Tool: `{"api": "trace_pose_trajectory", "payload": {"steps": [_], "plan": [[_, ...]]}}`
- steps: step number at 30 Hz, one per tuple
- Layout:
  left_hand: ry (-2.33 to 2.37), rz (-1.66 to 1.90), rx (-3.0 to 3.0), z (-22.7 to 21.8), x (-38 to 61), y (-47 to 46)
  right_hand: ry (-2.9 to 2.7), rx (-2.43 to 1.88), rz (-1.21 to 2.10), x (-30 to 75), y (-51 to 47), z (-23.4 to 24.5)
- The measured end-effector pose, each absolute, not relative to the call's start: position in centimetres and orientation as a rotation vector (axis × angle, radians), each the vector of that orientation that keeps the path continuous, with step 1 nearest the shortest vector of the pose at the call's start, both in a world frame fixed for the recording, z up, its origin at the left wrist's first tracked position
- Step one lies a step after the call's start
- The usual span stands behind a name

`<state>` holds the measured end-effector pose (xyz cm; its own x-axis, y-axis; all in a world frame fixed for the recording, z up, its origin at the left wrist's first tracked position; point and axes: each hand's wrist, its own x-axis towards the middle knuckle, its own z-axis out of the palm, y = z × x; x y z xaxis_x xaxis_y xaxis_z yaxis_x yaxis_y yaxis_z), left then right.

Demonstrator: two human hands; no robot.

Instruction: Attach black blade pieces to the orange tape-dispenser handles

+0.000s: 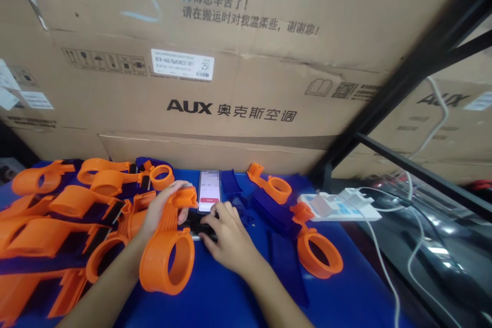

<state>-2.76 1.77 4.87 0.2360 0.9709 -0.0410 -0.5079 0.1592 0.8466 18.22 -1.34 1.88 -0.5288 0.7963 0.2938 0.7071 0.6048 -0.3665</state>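
My left hand (161, 207) grips the handle end of an orange plastic ring part (167, 259) that rests on the blue table (223, 297), its ring end toward me. My right hand (226, 238) is curled, its fingers pressed on a black strap piece (194, 225) beside that part's handle. A phone (209, 190) with a lit screen lies just beyond both hands.
Several orange ring parts with dark blue straps (69, 210) are heaped at the left. Two more orange parts (319, 251) and blue straps (284, 261) lie to the right. A white power strip (338, 206) with cables sits at the right edge. Large cardboard boxes (230, 61) wall off the back.
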Motion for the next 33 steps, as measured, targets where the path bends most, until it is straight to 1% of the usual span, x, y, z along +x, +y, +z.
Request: {"api": "trace_pose_trajectory", "payload": {"steps": [16, 22, 26, 28, 33], "plan": [[0.804, 1.184, 0.928, 3.9, -2.0, 1.7, -2.369, -1.238, 0.275, 16.8, -1.7, 1.1], [0.905, 1.187, 1.024, 3.6, -1.4, 1.4, -2.093, -1.177, 0.407, 17.9, -1.5, 2.3], [0.949, 1.172, 1.117, 3.3, -0.2, 0.6, -1.854, -1.051, 0.623, 19.1, -1.3, 3.7], [0.976, 1.15, 1.181, 2.9, 0.4, 0.2, -1.814, -1.023, 0.694, 19.3, -1.4, 4.1], [1.018, 1.053, 1.306, 1.9, 1.4, -0.6, -1.746, -1.043, 0.755, 18.7, -1.7, 4.6]]}}
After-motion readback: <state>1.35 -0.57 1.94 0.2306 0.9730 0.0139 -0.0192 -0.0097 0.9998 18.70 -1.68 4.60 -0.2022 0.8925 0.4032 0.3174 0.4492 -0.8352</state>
